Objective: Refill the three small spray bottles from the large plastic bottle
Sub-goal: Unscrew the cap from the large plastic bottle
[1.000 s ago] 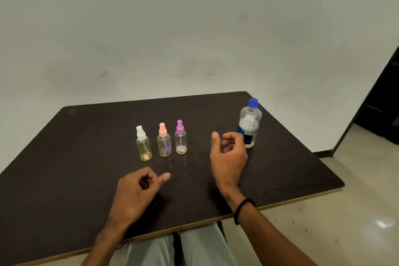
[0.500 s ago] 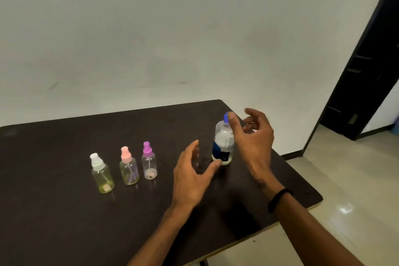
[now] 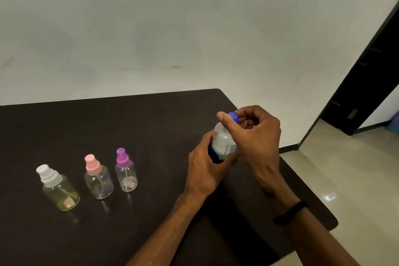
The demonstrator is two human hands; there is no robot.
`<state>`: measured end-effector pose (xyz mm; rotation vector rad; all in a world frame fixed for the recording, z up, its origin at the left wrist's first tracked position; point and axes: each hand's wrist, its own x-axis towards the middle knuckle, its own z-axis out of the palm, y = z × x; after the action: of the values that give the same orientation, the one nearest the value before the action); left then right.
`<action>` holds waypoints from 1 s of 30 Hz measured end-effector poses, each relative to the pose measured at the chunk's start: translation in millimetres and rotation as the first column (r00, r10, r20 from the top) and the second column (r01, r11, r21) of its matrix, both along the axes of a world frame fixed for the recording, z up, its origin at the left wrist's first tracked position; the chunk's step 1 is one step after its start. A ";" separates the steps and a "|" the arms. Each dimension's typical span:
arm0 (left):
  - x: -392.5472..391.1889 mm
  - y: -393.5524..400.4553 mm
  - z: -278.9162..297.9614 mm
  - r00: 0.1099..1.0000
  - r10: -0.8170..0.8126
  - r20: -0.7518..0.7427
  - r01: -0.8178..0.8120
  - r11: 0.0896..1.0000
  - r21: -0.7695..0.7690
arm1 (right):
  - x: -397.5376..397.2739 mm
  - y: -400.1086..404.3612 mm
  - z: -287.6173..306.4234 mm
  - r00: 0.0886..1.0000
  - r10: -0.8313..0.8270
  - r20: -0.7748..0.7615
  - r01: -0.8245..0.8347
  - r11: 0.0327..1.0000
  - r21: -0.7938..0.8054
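The large clear plastic bottle (image 3: 223,142) with a blue label stands near the table's right edge. My left hand (image 3: 206,168) grips its lower body. My right hand (image 3: 254,136) pinches its blue cap (image 3: 233,117) between thumb and fingers. Three small spray bottles stand in a row to the left: one with a white top (image 3: 58,188), one with a pink top (image 3: 98,179) and one with a purple top (image 3: 125,171). All three have their tops on. The white-topped one holds yellowish liquid.
The dark table (image 3: 129,127) ends just right of my hands, with its far right corner behind them. A pale wall rises behind it. Beyond the right edge lie a shiny floor (image 3: 354,179) and a dark door frame (image 3: 362,77).
Both hands closed in on the large bottle: the left now grips its body and the right pinches the cap. The view drew closer.
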<state>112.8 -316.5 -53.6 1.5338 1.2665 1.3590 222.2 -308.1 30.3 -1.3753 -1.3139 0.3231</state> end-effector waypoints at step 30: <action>-1.0 1.9 -5.5 0.999 0.010 0.035 -0.011 0.999 0.037 | -32.1 -4.3 -40.9 0.958 -0.045 -0.282 0.119 0.961 0.250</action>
<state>111.8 -314.5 -59.0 1.5244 1.2363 1.4168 190.1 -312.3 -10.6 -1.1119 -1.0250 0.2597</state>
